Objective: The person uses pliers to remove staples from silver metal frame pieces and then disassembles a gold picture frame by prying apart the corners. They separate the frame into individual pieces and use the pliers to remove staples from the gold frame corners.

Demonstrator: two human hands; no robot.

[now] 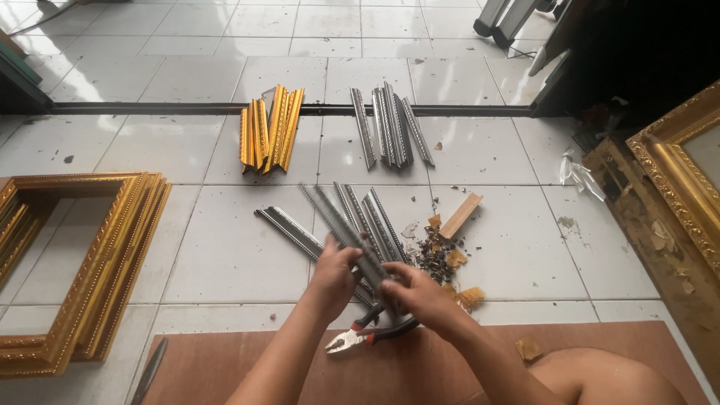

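Both my hands hold one long silver frame moulding strip [335, 218] that slants up and to the left over the white tiled floor. My left hand [335, 271] grips it from the left, and my right hand [417, 294] is closed on its near end. Pliers [358, 337] with black and red handles lie on the brown board [225, 367] just under my hands. Several more silver strips [375, 217] lie fanned out on the tiles behind my hands.
A bundle of gold strips [270, 127] and a bundle of silver strips [390, 126] lie farther away. Stacked gold frames [97, 262] sit at left, an ornate gold frame [679, 161] at right. Wood scraps and debris [444, 259] lie at right of the strips. A dark flat bar [150, 369] lies lower left.
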